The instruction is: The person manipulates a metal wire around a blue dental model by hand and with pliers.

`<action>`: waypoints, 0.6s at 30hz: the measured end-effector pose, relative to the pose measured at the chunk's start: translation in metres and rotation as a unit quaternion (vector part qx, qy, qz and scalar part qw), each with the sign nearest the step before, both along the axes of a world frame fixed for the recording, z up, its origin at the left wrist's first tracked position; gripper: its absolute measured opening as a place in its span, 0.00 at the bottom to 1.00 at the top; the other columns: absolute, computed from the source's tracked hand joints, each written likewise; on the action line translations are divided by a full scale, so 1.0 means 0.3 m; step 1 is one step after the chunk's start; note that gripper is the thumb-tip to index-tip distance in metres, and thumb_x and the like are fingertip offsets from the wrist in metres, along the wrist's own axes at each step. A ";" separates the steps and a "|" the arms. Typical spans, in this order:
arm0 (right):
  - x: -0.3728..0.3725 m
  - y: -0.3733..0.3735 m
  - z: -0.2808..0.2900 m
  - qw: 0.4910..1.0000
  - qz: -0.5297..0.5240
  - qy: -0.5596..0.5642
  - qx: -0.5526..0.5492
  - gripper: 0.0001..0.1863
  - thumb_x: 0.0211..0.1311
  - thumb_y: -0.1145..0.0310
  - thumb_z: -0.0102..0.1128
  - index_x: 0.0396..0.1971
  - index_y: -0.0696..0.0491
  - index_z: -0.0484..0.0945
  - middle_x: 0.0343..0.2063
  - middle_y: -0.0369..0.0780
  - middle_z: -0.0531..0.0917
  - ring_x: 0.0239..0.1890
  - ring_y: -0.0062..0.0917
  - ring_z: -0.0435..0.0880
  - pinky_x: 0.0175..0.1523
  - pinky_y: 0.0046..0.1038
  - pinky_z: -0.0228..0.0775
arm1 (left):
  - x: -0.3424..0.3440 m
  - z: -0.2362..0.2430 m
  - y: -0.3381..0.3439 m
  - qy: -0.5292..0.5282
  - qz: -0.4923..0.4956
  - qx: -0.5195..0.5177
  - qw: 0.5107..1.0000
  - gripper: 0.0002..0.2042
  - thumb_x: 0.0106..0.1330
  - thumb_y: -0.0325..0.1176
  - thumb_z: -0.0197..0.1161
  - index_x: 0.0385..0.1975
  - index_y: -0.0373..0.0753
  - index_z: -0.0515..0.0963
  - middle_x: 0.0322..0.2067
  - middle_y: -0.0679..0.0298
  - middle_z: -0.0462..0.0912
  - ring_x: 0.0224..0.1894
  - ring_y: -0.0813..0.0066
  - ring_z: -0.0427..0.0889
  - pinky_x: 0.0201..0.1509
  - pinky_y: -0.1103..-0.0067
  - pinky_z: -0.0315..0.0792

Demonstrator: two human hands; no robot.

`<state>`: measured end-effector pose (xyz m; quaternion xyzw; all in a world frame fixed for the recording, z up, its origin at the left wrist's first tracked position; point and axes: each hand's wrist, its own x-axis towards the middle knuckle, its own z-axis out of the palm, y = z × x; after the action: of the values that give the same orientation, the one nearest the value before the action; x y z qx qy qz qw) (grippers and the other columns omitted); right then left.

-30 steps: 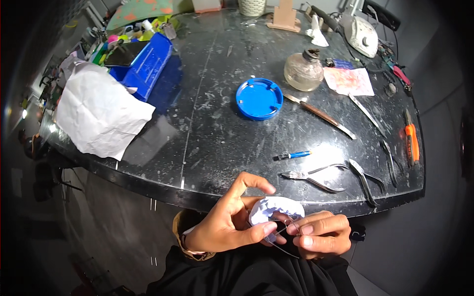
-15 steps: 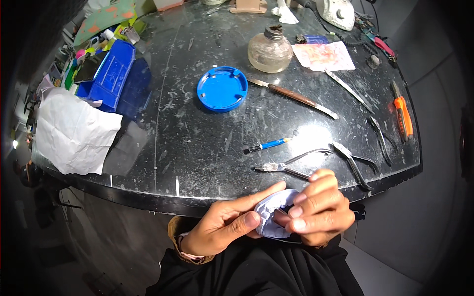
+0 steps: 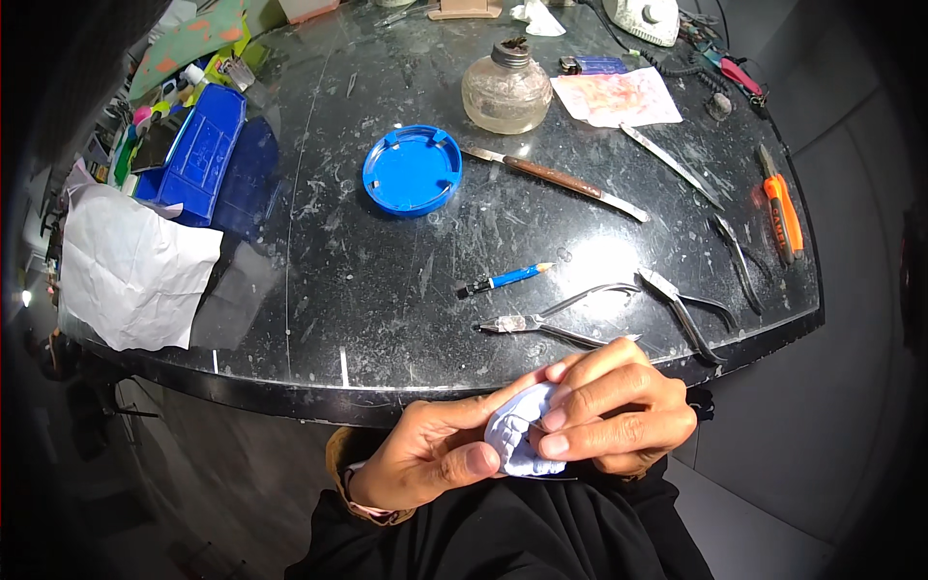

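Observation:
A pale bluish-white dental cast (image 3: 508, 437), with its row of teeth showing, is held over my lap just off the table's front edge. My left hand (image 3: 432, 452) grips it from the left, the thumb on its near side and the fingers round the far side. My right hand (image 3: 623, 414) is closed over the cast's right part, thumb and fingertips pinched on a thin wire against its inner side. A thin straight end (image 3: 561, 478) sticks out below the cast. The fingers hide most of the wire. Nearest on the table are pliers (image 3: 512, 324) with spread handles.
Beyond lie a blue pencil (image 3: 517, 276), more pliers (image 3: 677, 295), a wooden-handled knife (image 3: 556, 175) and a blue round lid (image 3: 413, 172). A glass spirit burner (image 3: 506, 97) stands farther back. Orange-handled cutter (image 3: 783, 213) is at right; white paper (image 3: 135, 266) and blue bin (image 3: 205, 155) at left.
My right fingers have lowered and closed in over the cast, covering more of its inner side. The cast has shifted slightly left and tilted. The whole view has shifted a little.

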<state>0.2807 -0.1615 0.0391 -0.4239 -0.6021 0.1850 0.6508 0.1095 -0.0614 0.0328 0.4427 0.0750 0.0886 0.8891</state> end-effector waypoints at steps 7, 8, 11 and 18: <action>-0.006 -0.011 0.003 0.999 -0.014 -0.050 0.017 0.10 0.43 0.73 0.65 0.30 0.52 0.84 0.31 0.36 0.81 0.35 0.25 0.79 0.44 0.31 0.77 | -0.010 0.002 -0.001 -0.003 -0.032 -0.037 0.999 0.31 0.65 0.34 0.56 0.61 0.24 0.51 0.55 0.53 0.66 0.56 0.76 0.65 0.60 0.78 0.58; -0.009 -0.016 0.010 0.998 -0.018 -0.057 0.010 0.10 0.43 0.72 0.65 0.30 0.52 0.84 0.31 0.36 0.81 0.35 0.25 0.79 0.44 0.31 0.77 | -0.009 0.001 -0.001 -0.003 -0.032 -0.037 0.999 0.31 0.65 0.34 0.56 0.61 0.24 0.51 0.55 0.53 0.66 0.56 0.76 0.65 0.60 0.78 0.58; -0.009 -0.022 0.019 0.998 -0.021 -0.067 0.007 0.10 0.42 0.72 0.66 0.30 0.53 0.84 0.31 0.37 0.81 0.35 0.25 0.79 0.44 0.31 0.77 | -0.009 0.000 -0.004 -0.015 -0.031 -0.023 0.999 0.30 0.65 0.33 0.56 0.61 0.24 0.51 0.55 0.53 0.67 0.56 0.77 0.65 0.60 0.79 0.58; 0.025 -0.032 0.044 0.996 0.021 -0.090 0.003 0.10 0.41 0.72 0.67 0.28 0.56 0.83 0.29 0.38 0.82 0.34 0.24 0.79 0.44 0.31 0.77 | -0.011 -0.009 -0.018 0.007 -0.036 -0.026 0.999 0.29 0.64 0.33 0.57 0.60 0.24 0.55 0.51 0.55 0.71 0.51 0.80 0.69 0.54 0.83 0.64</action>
<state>0.2883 -0.1712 0.0524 -0.4237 -0.6676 0.1579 0.5915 0.1064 -0.0668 0.0300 0.4225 0.0675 0.0515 0.9024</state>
